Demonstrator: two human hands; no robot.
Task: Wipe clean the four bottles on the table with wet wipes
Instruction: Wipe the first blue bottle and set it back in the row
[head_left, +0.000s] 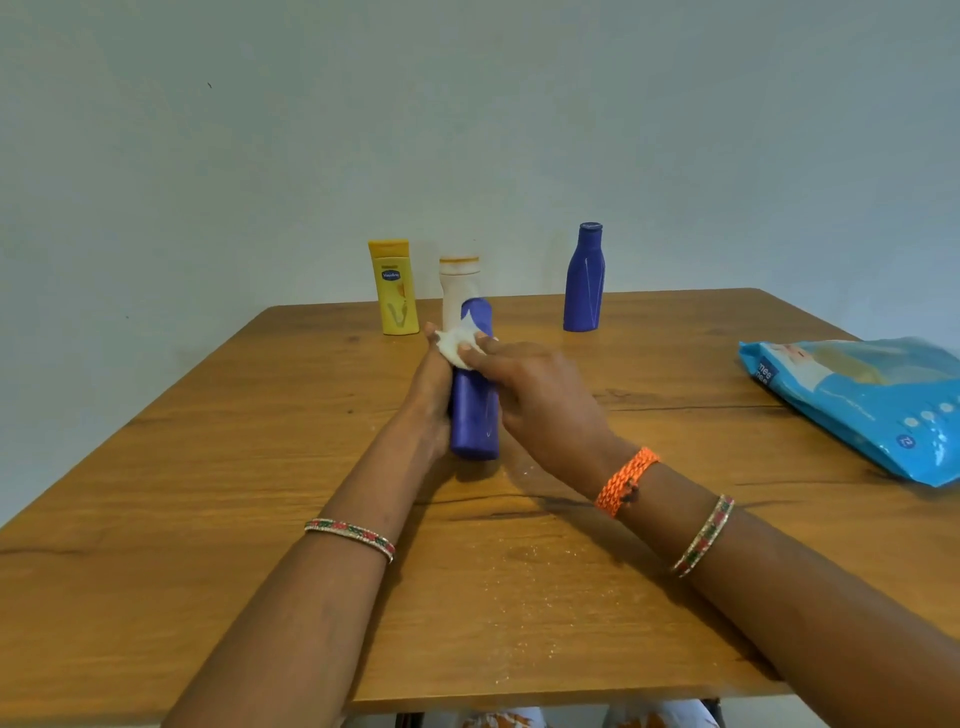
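Pale, bare wall backs a wooden table (218, 467) seen from above by the person working at it. Over the middle of the table a blue bottle (475, 415) is held off the surface and tilted, base toward the person and top pointing away. The left hand (434, 387) wraps its side, probably to keep it from turning under the rubbing. The right hand (540, 400) pinches a crumpled white wet wipe (457, 345) against the bottle's upper part, fingers curled over it, which suits scrubbing near the neck; the cap end is hidden behind the wipe.

Farther back stand the other three, all upright and capped: a yellow Vaseline lotion bottle (397, 291), a white bottle with an orange-rimmed cap (454, 291) just beside it and partly hidden by the held one, and a second blue bottle (584, 280) well apart to the right. They seem parked out of the way, awaiting a turn or finished; I cannot tell which. None shows its contents.

At the right edge lies a blue wet-wipe pack (862, 400), flat and within reach of the wiping hand. Whether its flap is open is unclear.
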